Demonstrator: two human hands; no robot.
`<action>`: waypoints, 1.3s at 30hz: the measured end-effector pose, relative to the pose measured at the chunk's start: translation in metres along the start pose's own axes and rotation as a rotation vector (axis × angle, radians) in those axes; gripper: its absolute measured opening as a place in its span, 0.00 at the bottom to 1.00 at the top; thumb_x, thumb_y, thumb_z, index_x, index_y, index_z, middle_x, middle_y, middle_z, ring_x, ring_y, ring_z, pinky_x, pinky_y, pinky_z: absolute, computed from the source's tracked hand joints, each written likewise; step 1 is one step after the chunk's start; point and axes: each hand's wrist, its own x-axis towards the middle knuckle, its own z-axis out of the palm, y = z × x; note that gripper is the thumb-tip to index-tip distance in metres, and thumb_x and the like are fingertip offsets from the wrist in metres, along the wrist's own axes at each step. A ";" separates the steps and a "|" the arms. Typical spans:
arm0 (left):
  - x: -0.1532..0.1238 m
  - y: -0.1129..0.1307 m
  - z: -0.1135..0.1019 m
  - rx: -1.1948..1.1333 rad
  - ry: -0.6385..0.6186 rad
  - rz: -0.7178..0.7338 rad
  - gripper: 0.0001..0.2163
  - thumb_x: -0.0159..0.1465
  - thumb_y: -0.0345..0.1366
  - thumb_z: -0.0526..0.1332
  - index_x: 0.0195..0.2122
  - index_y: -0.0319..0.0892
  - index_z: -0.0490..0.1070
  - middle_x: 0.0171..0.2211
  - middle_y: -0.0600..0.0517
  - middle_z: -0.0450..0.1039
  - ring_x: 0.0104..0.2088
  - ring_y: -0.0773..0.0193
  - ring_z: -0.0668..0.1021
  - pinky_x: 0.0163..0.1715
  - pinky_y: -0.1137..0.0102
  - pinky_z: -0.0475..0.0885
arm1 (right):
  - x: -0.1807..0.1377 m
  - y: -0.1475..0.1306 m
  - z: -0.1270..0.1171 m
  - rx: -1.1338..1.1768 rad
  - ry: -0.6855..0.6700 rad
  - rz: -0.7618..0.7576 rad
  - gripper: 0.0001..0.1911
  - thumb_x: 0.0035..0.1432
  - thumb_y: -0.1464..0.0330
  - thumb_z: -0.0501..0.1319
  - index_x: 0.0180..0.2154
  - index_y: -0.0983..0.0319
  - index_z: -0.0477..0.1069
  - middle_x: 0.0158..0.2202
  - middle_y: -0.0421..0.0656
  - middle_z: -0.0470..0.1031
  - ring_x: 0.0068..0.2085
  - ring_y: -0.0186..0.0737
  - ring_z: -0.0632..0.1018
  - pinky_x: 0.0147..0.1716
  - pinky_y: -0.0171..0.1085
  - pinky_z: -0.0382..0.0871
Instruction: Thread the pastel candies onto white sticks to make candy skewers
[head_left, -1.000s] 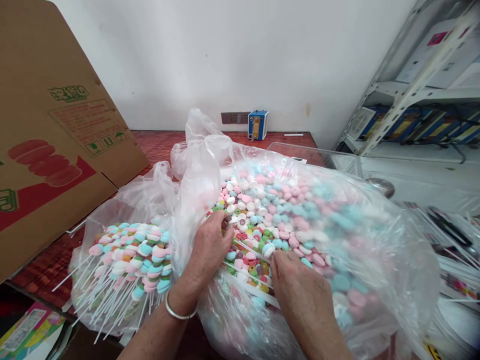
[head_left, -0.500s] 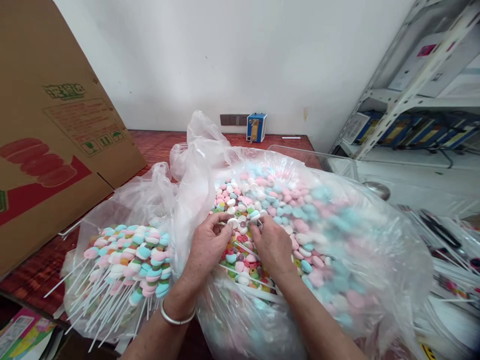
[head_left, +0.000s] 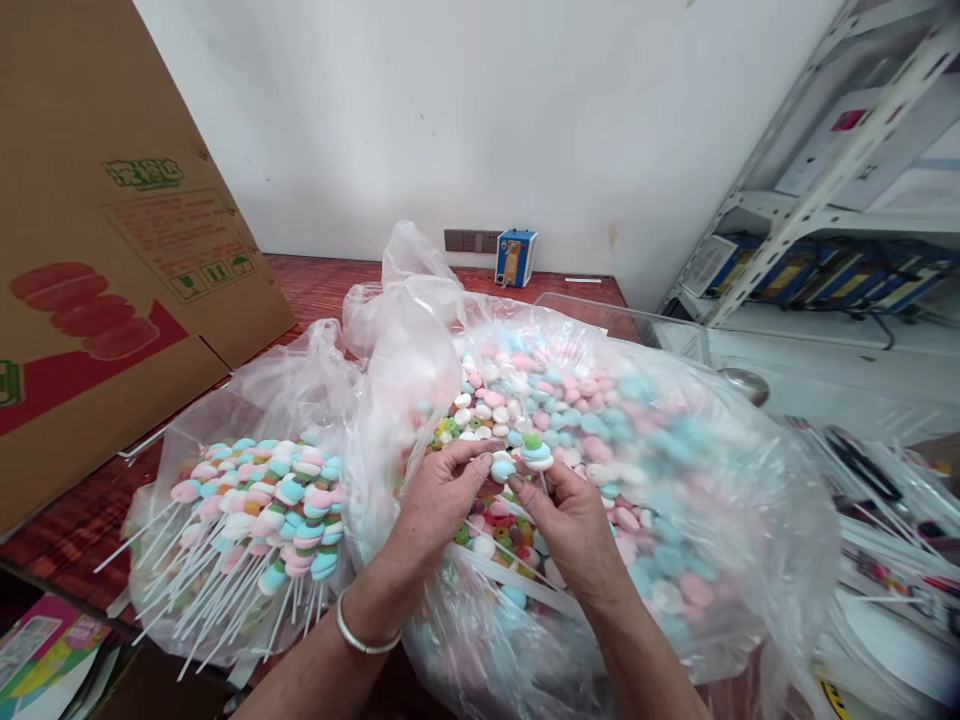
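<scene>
Pinching a candy skewer (head_left: 537,453) over the open bag (head_left: 787,560): right hand (head_left: 574,525) fingers clamped on its stick, axis near upright. Left hand (head_left: 439,500) fingers closed on a blue candy (head_left: 501,468), touching the skewer's left side.

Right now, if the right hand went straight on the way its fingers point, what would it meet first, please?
Probably the candies heaped in the bag just beyond the right hand; the left hand is close beside that line, depth unclear.
</scene>
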 end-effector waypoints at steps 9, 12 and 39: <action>-0.004 -0.002 0.008 -0.047 -0.085 0.036 0.19 0.55 0.37 0.72 0.47 0.38 0.78 0.41 0.45 0.83 0.43 0.58 0.82 0.40 0.69 0.79 | 0.000 0.006 -0.004 -0.063 0.076 0.019 0.15 0.61 0.58 0.63 0.45 0.59 0.77 0.44 0.43 0.82 0.47 0.46 0.79 0.48 0.42 0.71; -0.002 -0.004 0.010 -0.023 -0.050 0.051 0.17 0.55 0.35 0.71 0.45 0.39 0.78 0.39 0.46 0.82 0.41 0.59 0.82 0.38 0.70 0.79 | -0.006 -0.002 -0.006 -0.215 0.093 -0.002 0.13 0.63 0.58 0.61 0.42 0.59 0.76 0.39 0.42 0.81 0.41 0.43 0.78 0.42 0.37 0.70; 0.002 -0.001 0.013 0.082 0.096 0.134 0.13 0.55 0.32 0.68 0.43 0.40 0.76 0.38 0.49 0.82 0.38 0.62 0.83 0.36 0.71 0.79 | -0.074 -0.021 -0.007 -0.250 -0.056 0.388 0.23 0.65 0.48 0.51 0.26 0.57 0.63 0.18 0.33 0.54 0.20 0.33 0.55 0.17 0.34 0.45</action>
